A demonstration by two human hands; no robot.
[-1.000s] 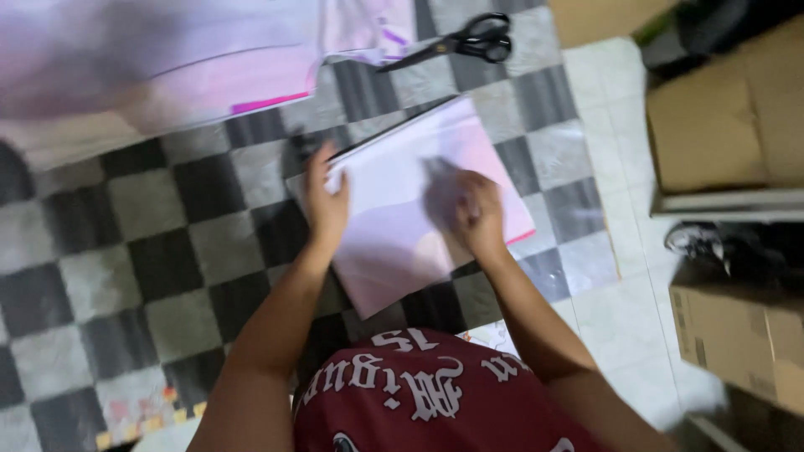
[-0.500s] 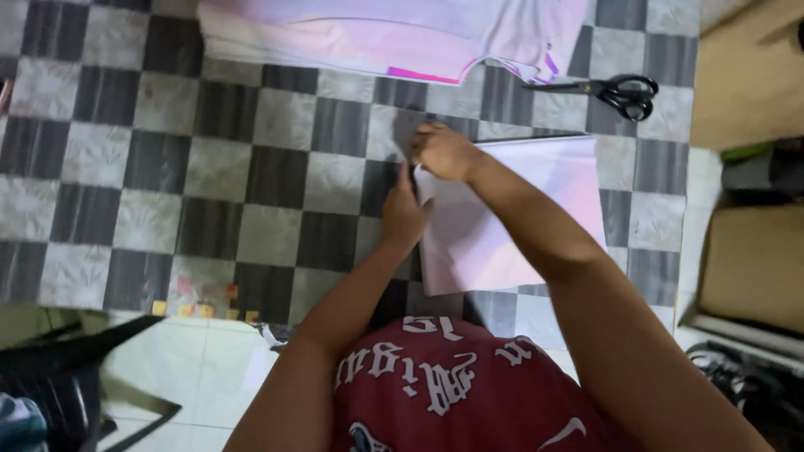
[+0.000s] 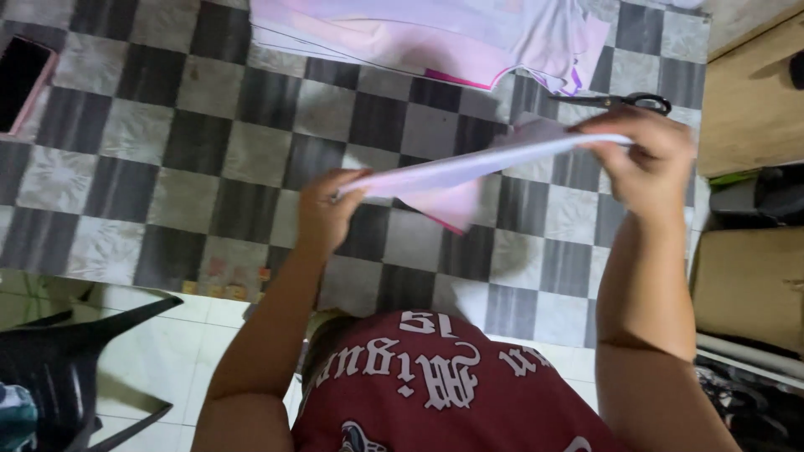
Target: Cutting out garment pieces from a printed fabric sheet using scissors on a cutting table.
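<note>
Above the checkered floor (image 3: 151, 167), near-side of scissors (image 3: 624, 102): pale sheet (image 3: 469, 167) held edge-on in the air, long axis running left-low to right-high, left hand (image 3: 327, 213) pinched shut on low end, right hand (image 3: 649, 163) closed around high end.

Checkered floor mat (image 3: 209, 159): pink fabric (image 3: 435, 33), scissors (image 3: 624, 102), phone (image 3: 23, 79).

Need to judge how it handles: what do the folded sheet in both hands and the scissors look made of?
Folded sheet: probably paper, matte white with pink; holds a straight crease yet sags slightly. Scissors: dark handles, likely plastic; blades presumably metal, too small to confirm.
</note>
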